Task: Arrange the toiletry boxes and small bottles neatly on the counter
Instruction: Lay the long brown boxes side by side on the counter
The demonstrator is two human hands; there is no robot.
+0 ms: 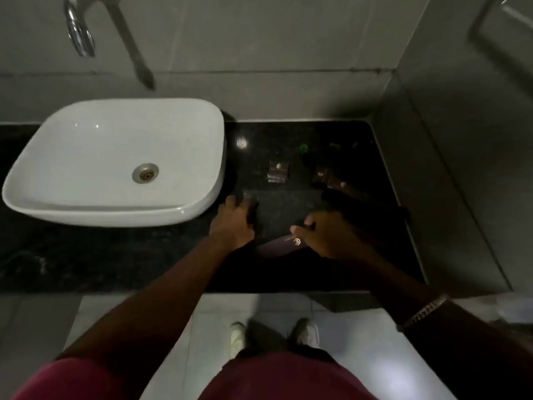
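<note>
A large dark flat box (284,217) lies on the black counter (144,255) to the right of the sink. Its near purple side carries a small gold logo. My left hand (232,225) curls around the box's left edge. My right hand (327,239) grips its near right corner by the logo. Behind it a small shiny box (278,171) lies flat. Two brown boxes (331,180) sit at a slant to the right of that. A small green-capped bottle (303,148) stands farther back. In the dim light, other dark items at the back right are hard to make out.
A white basin (72,203) sits on the counter's left part, with a chrome tap (79,33) on the wall above. A grey tiled wall closes the counter at the back and right (450,197). The counter's front edge is just above my shoes.
</note>
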